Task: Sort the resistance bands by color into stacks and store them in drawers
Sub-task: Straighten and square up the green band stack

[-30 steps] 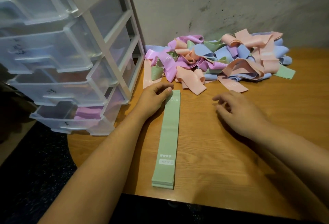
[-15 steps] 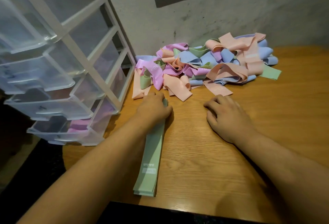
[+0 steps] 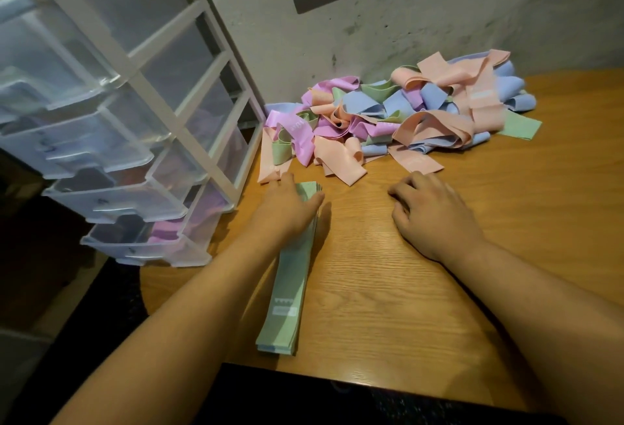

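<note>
The left hand [image 3: 290, 210] lies palm-down on the far end of the flat stack of pale green resistance bands [image 3: 287, 296], fingers fairly straight and thumb along the stack's right edge, pressing rather than pinching. The stack runs from the near table edge toward the far left. To the right, the right hand [image 3: 435, 218] rests on the wooden table [image 3: 456, 306], fingers loosely curled, holding nothing. Farther off, by the wall, sits a tangled pile of pink, peach, blue and green bands [image 3: 388, 120]. At left stands a white-framed unit of clear plastic drawers [image 3: 135, 120]; its bottom drawer [image 3: 141, 249] holds purple bands [image 3: 165, 232].
</note>
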